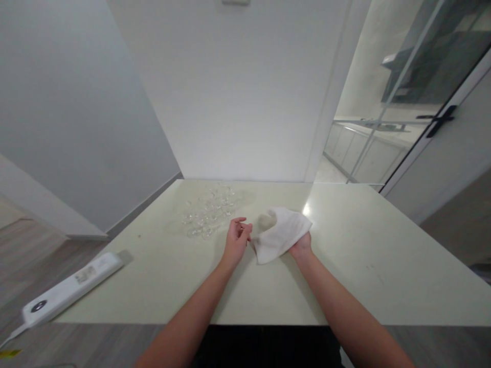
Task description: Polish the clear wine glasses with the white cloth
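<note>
One cloth (282,234), two hands

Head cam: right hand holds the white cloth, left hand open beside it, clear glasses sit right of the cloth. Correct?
Not quite. In the head view the clear glasses sit left of the white cloth and farther back on the table, not right of it. The rest stands: the right hand holds the cloth, the left hand is open beside it.

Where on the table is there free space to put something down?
The table is bare right of the cloth in the right hand, and in front between both forearms. Crowded: the glasses beyond the left hand.
</note>
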Motion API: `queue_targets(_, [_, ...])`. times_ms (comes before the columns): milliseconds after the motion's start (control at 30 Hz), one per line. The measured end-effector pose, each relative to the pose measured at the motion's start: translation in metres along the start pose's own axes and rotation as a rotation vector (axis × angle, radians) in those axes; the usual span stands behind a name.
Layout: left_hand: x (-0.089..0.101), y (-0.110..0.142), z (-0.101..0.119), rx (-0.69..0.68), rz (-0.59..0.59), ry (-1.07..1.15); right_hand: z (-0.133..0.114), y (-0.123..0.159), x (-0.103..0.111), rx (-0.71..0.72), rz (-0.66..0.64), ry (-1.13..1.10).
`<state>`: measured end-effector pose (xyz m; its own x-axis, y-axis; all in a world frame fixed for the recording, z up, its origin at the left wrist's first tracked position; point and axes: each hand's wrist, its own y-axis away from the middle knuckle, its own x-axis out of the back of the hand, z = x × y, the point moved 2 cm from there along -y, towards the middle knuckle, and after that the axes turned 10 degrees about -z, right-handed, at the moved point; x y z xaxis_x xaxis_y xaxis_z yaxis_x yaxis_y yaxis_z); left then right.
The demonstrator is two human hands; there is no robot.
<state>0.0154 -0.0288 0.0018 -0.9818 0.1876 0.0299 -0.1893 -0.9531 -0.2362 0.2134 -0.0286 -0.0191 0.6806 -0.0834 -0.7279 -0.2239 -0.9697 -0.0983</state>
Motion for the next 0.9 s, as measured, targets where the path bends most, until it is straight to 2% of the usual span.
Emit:
queue_targets(67, [0.008, -0.004, -0.003, 0.039, 0.178, 0.099, 0.001, 0.002, -0.001, -0.001, -0.023, 0.035])
queue_targets(100, [0.012, -0.005, -0.002, 0.012, 0.258, 0.121, 0.002, 0.003, -0.001, -0.004, -0.032, 0.049])
queue_targets(167, [0.019, -0.002, 0.006, -0.136, 0.379, 0.113, 0.005, 0.004, -0.002, -0.025, -0.054, 0.068])
queue_targets(267, [0.026, 0.005, 0.022, -0.382, 0.467, 0.047, 0.007, 0.004, -0.002, -0.065, -0.081, 0.072])
queue_targets(333, [0.031, 0.007, 0.028, -0.434, 0.527, 0.044, 0.008, 0.004, -0.002, -0.079, -0.062, 0.054])
queue_targets(433, [0.043, 0.005, 0.027, -0.376, 0.668, 0.122, 0.006, 0.003, -0.002, -0.065, -0.043, 0.056])
queue_targets(567, [0.055, 0.000, 0.015, -0.165, 0.800, 0.218, 0.005, 0.002, -0.003, -0.022, -0.095, 0.133])
queue_targets(700, [0.056, -0.001, 0.007, -0.037, 0.815, 0.201, 0.009, 0.002, 0.001, -0.045, -0.025, 0.082])
queue_targets(900, [0.056, -0.002, 0.000, 0.068, 0.805, 0.190, 0.009, 0.001, 0.001, -0.041, -0.066, 0.110])
